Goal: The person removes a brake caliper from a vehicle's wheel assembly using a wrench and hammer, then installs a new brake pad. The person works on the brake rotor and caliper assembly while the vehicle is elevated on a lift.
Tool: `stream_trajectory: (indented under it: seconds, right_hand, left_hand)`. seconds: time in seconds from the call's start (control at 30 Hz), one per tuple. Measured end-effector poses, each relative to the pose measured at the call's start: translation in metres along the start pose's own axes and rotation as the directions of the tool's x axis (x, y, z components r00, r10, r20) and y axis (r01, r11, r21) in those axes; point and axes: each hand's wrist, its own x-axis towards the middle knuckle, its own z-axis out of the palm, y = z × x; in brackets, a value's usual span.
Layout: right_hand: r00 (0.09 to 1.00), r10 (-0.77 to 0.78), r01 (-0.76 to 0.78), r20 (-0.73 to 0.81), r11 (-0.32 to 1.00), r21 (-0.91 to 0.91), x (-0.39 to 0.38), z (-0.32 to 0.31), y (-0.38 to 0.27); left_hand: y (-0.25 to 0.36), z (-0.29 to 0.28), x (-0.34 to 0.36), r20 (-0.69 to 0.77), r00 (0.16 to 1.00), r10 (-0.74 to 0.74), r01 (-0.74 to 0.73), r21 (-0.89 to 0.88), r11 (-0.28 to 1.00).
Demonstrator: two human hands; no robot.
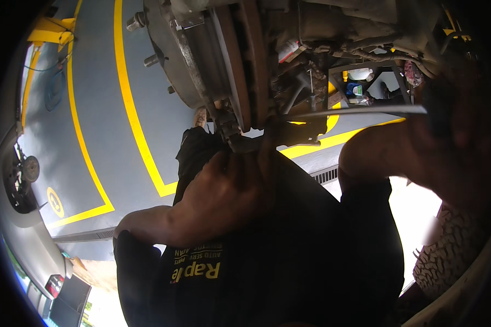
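Overhead is a wheel hub with a rusty brake disc (240, 60) and bare wheel studs (139, 22). My left hand (229, 191) reaches up to the lower edge of the disc, its fingers closed around the dark brake caliper part (237, 140). A long silvery tool handle (360, 111) runs from behind the disc out to the right. My right hand (453, 131), blurred and in shadow, grips the far end of that handle. My black shirt (267, 261) fills the lower middle of the view.
The grey-blue floor (98, 125) carries yellow lines. A yellow lift arm (49, 30) sits at top left and another vehicle's body (22, 185) is at the left edge. A knobby tyre (453, 250) lies at lower right. Suspension parts and hoses (365, 49) hang close above.
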Motion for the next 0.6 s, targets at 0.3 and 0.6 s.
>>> stream_trajectory:
  seconds: [0.3, 0.6]
  right_hand:
    - [0.997, -0.009, 0.008, -0.077, 1.000, -0.012, 0.011, 0.031, 0.048]
    - [0.993, -0.035, 0.033, -0.116, 0.999, -0.023, 0.021, 0.033, 0.063]
  left_hand:
    - [-0.004, -0.008, -0.003, 0.129, 0.991, -0.030, 0.045, -0.114, 0.992]
    - [-0.003, -0.002, -0.002, 0.008, 0.994, -0.105, 0.105, -0.155, 0.982]
